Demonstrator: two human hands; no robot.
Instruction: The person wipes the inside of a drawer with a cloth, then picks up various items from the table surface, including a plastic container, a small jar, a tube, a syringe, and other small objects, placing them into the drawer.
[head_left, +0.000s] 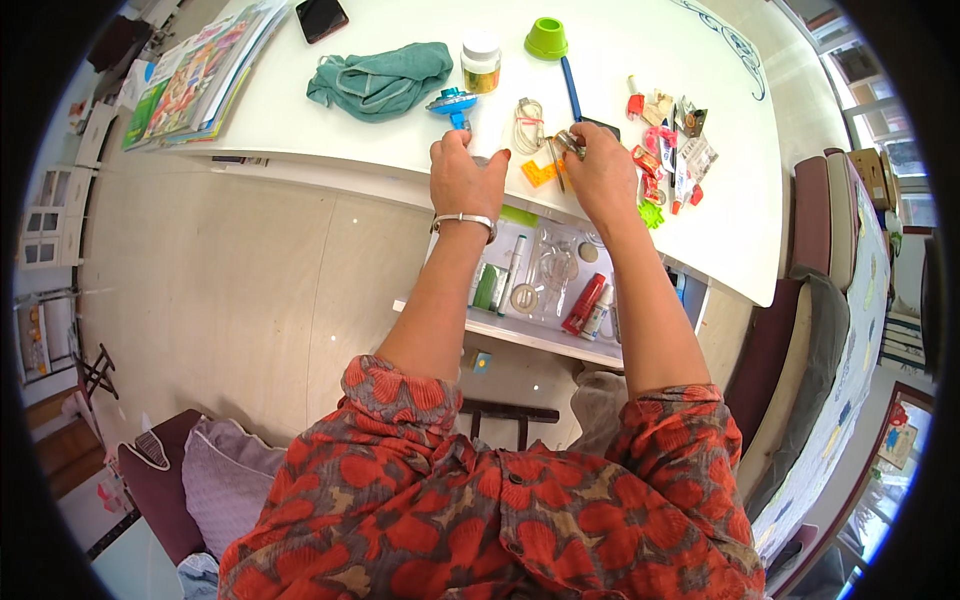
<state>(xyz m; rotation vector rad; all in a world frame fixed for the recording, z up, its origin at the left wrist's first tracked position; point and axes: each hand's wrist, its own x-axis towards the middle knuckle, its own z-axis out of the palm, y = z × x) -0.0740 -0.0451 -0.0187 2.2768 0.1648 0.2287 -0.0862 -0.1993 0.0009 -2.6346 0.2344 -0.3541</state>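
My left hand (466, 180) is over the white table's front edge, thumb and fingers curved around something mostly hidden. Just past its fingertips is a blue toy like a spinning top (453, 103); whether the hand grips it is unclear. My right hand (604, 171) pinches a small shiny metal object (568, 142), partly covered by the fingers. Between the hands lie a bundled white cable (529, 126) with a pink tie and an orange plastic piece (537, 174). A thin brown stick (557, 166) lies beside the right hand.
Below my forearms an open drawer (487, 322) holds a marker, tape roll and tubes. On the table (720, 247) are a teal cloth (382, 79), white-capped jar (481, 64), green cup (546, 39), blue-handled tool (571, 88), small wrappers (649, 166), magazines (199, 79) and a phone (322, 19).
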